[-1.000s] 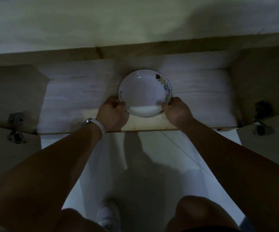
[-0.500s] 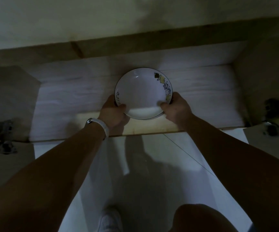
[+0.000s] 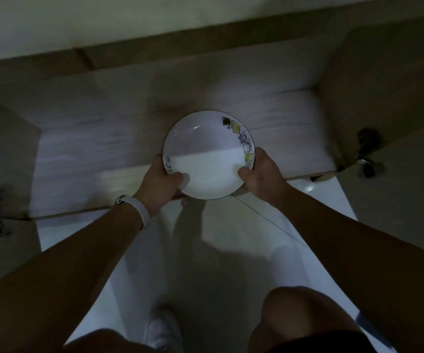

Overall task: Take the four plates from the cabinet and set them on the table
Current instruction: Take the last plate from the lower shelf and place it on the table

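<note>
Both hands — left hand (image 3: 160,180), right hand (image 3: 259,173) — grip an empty white plate (image 3: 205,159) by opposite rims, thumbs curled inside, over the cabinet shelf (image 3: 98,159) edge.

white plate (image 3: 207,159) between both hands

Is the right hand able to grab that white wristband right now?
Probably not yet: the right hand grips the plate by its rim, as does the left hand. Nothing blocks the wristband, but it must let go first.
</note>
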Demonstrator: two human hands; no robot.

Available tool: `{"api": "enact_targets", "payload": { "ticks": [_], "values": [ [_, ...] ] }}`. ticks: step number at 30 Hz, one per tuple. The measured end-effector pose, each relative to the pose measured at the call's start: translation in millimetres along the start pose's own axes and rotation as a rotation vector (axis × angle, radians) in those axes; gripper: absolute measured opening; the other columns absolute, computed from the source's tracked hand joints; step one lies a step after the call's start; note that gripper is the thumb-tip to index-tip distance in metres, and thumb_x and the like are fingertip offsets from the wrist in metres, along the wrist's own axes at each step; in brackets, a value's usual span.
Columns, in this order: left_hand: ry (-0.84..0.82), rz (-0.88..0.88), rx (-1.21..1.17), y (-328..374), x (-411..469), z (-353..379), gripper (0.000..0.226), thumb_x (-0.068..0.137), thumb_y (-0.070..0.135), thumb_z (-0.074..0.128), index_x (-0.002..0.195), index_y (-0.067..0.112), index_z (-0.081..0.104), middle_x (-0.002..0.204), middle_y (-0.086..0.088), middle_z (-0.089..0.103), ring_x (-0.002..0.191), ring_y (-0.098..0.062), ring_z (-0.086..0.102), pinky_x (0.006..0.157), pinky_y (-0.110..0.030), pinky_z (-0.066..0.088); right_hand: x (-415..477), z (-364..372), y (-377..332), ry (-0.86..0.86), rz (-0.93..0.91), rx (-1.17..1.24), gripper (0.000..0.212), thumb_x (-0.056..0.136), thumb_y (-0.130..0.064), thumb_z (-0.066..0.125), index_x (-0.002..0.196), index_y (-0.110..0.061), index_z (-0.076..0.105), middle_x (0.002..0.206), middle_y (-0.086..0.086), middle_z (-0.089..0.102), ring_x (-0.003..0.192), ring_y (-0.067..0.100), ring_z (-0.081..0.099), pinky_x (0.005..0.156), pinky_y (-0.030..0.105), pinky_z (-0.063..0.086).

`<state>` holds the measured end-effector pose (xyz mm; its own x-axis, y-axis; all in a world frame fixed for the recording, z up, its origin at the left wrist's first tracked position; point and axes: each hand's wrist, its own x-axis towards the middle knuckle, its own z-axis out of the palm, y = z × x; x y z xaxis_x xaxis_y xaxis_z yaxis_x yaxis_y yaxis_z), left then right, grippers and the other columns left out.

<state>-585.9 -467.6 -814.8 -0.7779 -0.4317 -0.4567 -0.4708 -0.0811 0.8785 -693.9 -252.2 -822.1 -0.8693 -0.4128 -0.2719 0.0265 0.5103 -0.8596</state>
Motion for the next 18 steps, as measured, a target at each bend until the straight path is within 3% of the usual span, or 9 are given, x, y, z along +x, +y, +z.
{"api": "enact_targets", "payload": {
  "ticks": [2, 5, 8, 10, 12, 15, 18],
  "values": [
    [-0.050, -0.003, -0.042, -1.5, -12.7, 3.9, 0.066, 0.074, 0.010, 0.067, 0.135, 0.025, 0.047, 0.130, -0.005, 0.060, 0.112, -0.028, 0.060, 0.081, -0.050, 0.058, -13.5, -6.1, 3.8, 0.003, -0.008, 0.012, 0.034, 0.085, -0.011, 0.063, 0.116, -0.008, 0.049, 0.108, 0.003, 0.061, 0.098, 0.020, 0.060, 0.085, 0.044, 0.056],
    [-0.006, -0.005, -0.043, 1.9, -34.0, 17.3, 0.061, 0.072, 0.010, 0.067, 0.128, 0.027, 0.050, 0.122, -0.004, 0.063, 0.110, -0.029, 0.061, 0.084, -0.050, 0.056, -36.0, -18.5, 4.3, 0.003, 0.012, 0.007, 0.040, 0.084, -0.013, 0.063, 0.121, -0.008, 0.048, 0.114, 0.004, 0.062, 0.104, 0.021, 0.060, 0.082, 0.036, 0.055],
    [0.009, -0.041, -0.051, 14.3, -66.2, 30.9, 0.048, 0.087, -0.007, 0.058, 0.128, 0.016, 0.047, 0.112, 0.000, 0.061, 0.103, -0.028, 0.060, 0.067, -0.034, 0.058, -70.1, -36.2, -10.3, 0.010, 0.085, -0.002, 0.044, 0.085, -0.016, 0.061, 0.126, -0.011, 0.045, 0.112, -0.002, 0.059, 0.100, 0.015, 0.058, 0.069, 0.016, 0.050],
    [-0.009, -0.076, -0.034, 29.4, -98.2, 37.8, 0.049, 0.091, -0.008, 0.052, 0.133, 0.015, 0.044, 0.111, 0.003, 0.060, 0.095, -0.019, 0.060, 0.056, -0.025, 0.055, -98.3, -50.6, -24.5, 0.017, 0.160, 0.007, 0.046, 0.085, -0.017, 0.061, 0.128, -0.015, 0.045, 0.110, -0.004, 0.057, 0.099, 0.015, 0.057, 0.074, 0.022, 0.050],
    [-0.026, -0.110, -0.008, 47.6, -134.2, 42.1, 0.050, 0.091, -0.007, 0.052, 0.134, 0.018, 0.045, 0.114, 0.004, 0.061, 0.095, -0.015, 0.059, 0.055, -0.024, 0.053, -128.8, -68.7, -42.5, 0.010, 0.211, 0.009, 0.047, 0.085, -0.015, 0.059, 0.129, -0.016, 0.044, 0.111, -0.002, 0.058, 0.101, 0.017, 0.056, 0.074, 0.023, 0.048],
    [-0.050, -0.166, -0.008, 79.1, -184.9, 42.1, 0.052, 0.090, -0.005, 0.054, 0.132, 0.025, 0.047, 0.121, 0.000, 0.062, 0.102, -0.018, 0.061, 0.067, -0.038, 0.059, -175.1, -96.5, -74.7, -0.006, 0.248, 0.061, 0.048, 0.084, -0.011, 0.058, 0.130, -0.017, 0.045, 0.112, -0.004, 0.059, 0.104, 0.015, 0.057, 0.070, 0.016, 0.047],
    [-0.084, -0.199, 0.008, 120.5, -223.7, 37.3, 0.054, 0.089, -0.005, 0.055, 0.133, 0.026, 0.047, 0.125, -0.002, 0.061, 0.109, -0.021, 0.059, 0.081, -0.050, 0.056, -218.0, -122.7, -110.6, 0.008, 0.252, 0.067, 0.047, 0.084, -0.013, 0.058, 0.129, -0.021, 0.047, 0.111, -0.009, 0.062, 0.101, 0.011, 0.060, 0.079, 0.024, 0.053]
  ]
}}
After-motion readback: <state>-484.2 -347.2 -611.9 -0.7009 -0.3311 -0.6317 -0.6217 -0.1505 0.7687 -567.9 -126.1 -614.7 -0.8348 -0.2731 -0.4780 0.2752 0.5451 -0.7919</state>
